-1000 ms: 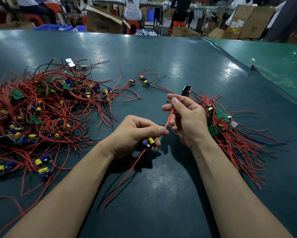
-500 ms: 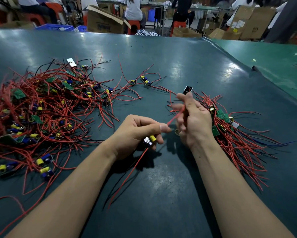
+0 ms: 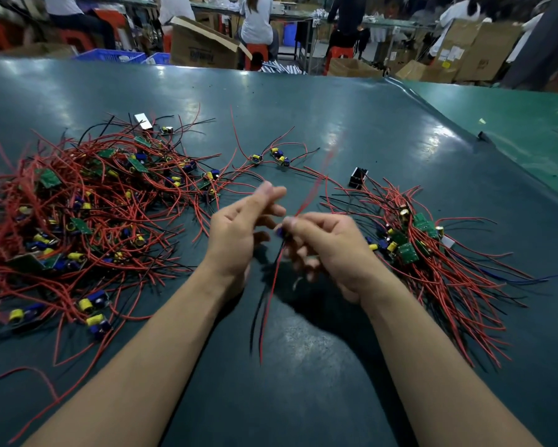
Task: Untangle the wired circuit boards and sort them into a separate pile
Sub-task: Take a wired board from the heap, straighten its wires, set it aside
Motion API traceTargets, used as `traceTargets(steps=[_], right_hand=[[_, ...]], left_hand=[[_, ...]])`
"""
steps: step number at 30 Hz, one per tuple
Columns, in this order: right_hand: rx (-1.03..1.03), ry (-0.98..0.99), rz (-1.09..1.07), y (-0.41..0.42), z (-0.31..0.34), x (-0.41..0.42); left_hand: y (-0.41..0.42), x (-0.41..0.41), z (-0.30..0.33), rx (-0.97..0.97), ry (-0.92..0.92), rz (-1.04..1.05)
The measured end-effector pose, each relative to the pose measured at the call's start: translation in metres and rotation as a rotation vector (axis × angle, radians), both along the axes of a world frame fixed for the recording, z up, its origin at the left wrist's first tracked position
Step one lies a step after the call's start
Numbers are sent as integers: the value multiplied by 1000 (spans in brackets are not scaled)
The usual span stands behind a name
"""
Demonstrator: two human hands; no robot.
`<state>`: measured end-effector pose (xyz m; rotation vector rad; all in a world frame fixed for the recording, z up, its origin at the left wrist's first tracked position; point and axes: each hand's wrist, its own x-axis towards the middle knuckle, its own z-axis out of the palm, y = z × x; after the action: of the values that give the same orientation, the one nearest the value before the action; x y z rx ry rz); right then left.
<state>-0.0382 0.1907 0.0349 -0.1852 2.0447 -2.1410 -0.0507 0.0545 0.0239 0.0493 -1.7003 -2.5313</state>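
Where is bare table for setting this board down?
Bare table lies between the forearms, and beyond both piles toward the far edge. The tangled pile crowds the left; the sorted pile fills the right, just past the right hand.

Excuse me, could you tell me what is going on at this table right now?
A person is sorting wired circuit boards on a dark green table. A big tangled heap lies to their left, a tidier sorted pile to their right. The right hand pinches one small board whose red and black wires hang down, while the left hand is beside it with fingers relaxed, holding nothing.
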Motion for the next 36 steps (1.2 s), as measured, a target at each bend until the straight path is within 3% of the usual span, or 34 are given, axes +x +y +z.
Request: traceTargets(steps=[3,6,8,11,18,22,26,31,33,36], right_hand=[[-250,155,-394,3,8,-5],[-535,268,-793,13,14,-8],[-713,189,-941,16,12,-6],[-862,-8,-967,18,7,-3],[-557,-98,-812,18,2,-3],[-390,-30,-738,8,-4,-5],[-310,-26,-699,5,-10,-6],[-137,14,-557,-1,-13,-3],[-39,67,-509,-3,-15,-1],[58,117,-454,-5,-16,1]], left_hand=[[-11,-7,1,55,84,232],[-22,-10,1,-52,220,441],[-23,-10,0,-99,260,463],[-18,-8,-1,-149,245,440],[-15,-6,-2,-373,250,465],[-19,-1,2,-718,321,507],[-35,1,5,-1205,348,626],[-81,-7,7,-1470,8,832],[-96,-10,5,-1490,-172,768],[-100,-13,-4,-1715,-339,605]])
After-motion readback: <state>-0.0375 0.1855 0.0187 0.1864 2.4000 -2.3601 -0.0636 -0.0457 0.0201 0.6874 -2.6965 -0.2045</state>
